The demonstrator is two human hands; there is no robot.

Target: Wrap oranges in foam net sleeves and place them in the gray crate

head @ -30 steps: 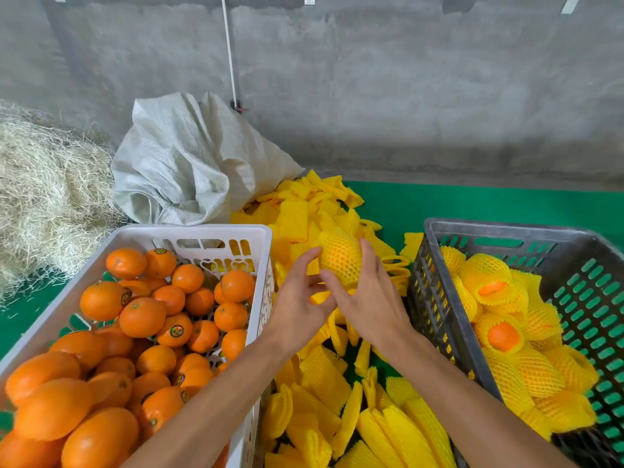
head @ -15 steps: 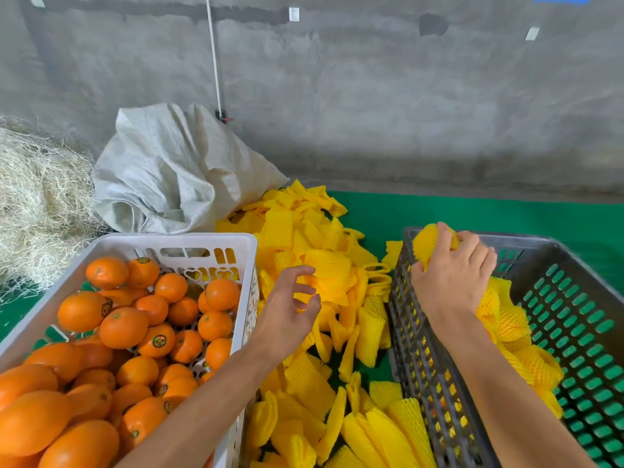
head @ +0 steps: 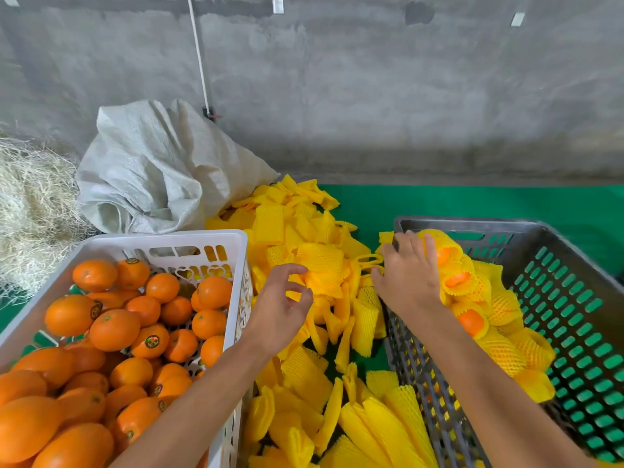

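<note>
Just changed: a second ago both hands were together over the pile, closed round a netted orange; half a second ago the right hand was carrying it over the crate's near-left corner. Now that wrapped orange (head: 439,253) lies at the back-left corner of the gray crate (head: 506,226), on top of the other wrapped fruit.
What it means: by my reading, one more orange is delivered and the cycle is starting over with a fresh sleeve.
Right hand (head: 407,276): above the crate's left rim, fingers fairly straight and spread, their tips resting on or just beside the orange it brought. I cannot tell whether they still touch it, but nothing is curled round it, so it looks released.
Left hand (head: 282,304): it has gone from loose above the pile to down on it. Thumb and fingers are bent and closing on a foam net sleeve (head: 317,265) at the top of the yellow heap; the pinch looks begun, not firm.
Sleeve pile (head: 297,373): heaped on the green cloth between the two crates.
Bare oranges (head: 114,329): filling the white crate (head: 162,238) at the person's left, untouched by either hand.
Wrapped so far: a cluster along the gray crate's left side; much of its floor is bare.
</note>
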